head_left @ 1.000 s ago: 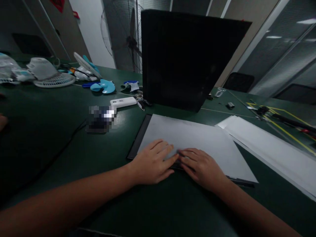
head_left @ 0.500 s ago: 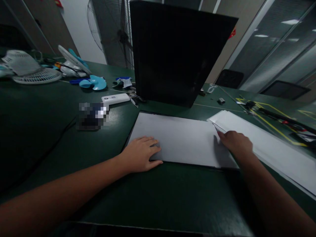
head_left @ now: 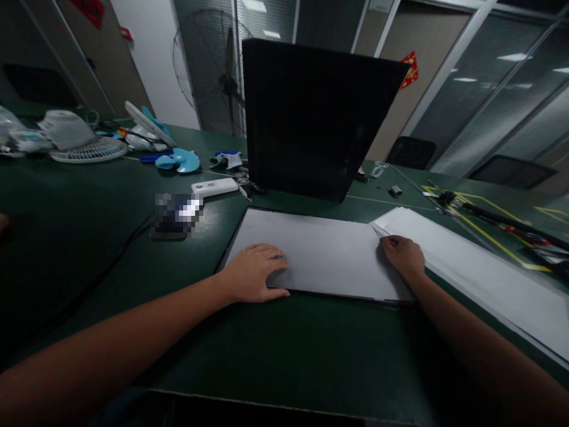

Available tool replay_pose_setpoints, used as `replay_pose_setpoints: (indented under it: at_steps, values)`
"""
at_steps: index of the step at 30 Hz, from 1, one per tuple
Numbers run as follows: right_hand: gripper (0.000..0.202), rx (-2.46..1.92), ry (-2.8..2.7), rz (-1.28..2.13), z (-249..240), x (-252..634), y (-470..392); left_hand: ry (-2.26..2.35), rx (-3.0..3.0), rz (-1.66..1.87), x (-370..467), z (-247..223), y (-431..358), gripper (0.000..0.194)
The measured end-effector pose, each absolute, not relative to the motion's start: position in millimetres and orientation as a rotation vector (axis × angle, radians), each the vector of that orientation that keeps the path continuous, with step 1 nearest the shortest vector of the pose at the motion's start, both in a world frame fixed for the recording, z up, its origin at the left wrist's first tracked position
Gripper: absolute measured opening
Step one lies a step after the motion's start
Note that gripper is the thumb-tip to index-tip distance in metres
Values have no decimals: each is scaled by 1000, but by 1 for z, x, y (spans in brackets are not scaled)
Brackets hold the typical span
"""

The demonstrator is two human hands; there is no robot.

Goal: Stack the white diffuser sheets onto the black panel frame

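A flat white sheet (head_left: 320, 252) lies in a thin dark-edged panel on the green table. My left hand (head_left: 255, 270) rests on its left part, palm down, fingers spread, thumb by the near edge. At the sheet's right end my right hand (head_left: 405, 255) is closed, thumb and fingertips pinching the sheet's edge, which is slightly lifted at the far right corner. Beside that hand, to the right, lies a stack of long white sheets (head_left: 471, 270). Behind the panel stands a large black panel (head_left: 320, 124), leaning.
On the left are a white power bank (head_left: 214, 187), a pixelated device (head_left: 176, 216) with a cable, a light-blue fan blade (head_left: 178, 161) and white fan parts (head_left: 91, 148). Yellow tape (head_left: 493, 240) and black parts lie at the right. The table's front edge (head_left: 249, 400) is close.
My right hand has drawn left and slightly inward along the sheet's right end, still pinching its edge. The left hand stays on the sheet. The camera view has tilted up a little.
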State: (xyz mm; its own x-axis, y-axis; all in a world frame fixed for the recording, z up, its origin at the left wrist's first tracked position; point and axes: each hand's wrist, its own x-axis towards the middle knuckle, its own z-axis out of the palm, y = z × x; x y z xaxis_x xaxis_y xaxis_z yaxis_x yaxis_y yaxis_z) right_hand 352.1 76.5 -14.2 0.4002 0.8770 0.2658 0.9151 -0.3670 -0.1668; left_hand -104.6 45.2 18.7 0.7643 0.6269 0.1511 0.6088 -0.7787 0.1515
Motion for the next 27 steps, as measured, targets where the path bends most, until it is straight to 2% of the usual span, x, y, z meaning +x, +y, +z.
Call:
replay_pose_setpoints:
  at_steps: [4,9,12,17,23,27]
  values:
    - [42,-2265,-1624,-203,-4,362,77,979,2852,297,-107,21,48,59]
    - [59,-2183,-1599,-469,0,403,69,881,2896,310,-111,23,51,60]
    - [71,-2415,-1711,-282,-6,429,66,900,2905,300,-111,23,51,61]
    - [65,-2552,-1655,-86,-3,443,59,890,2928,288,-111,21,53,75]
    - [51,-2697,-1481,-136,10,430,53,785,2920,308,-110,20,54,60]
    - [53,-2716,-1385,-247,22,414,48,682,2919,306,-107,20,54,45]
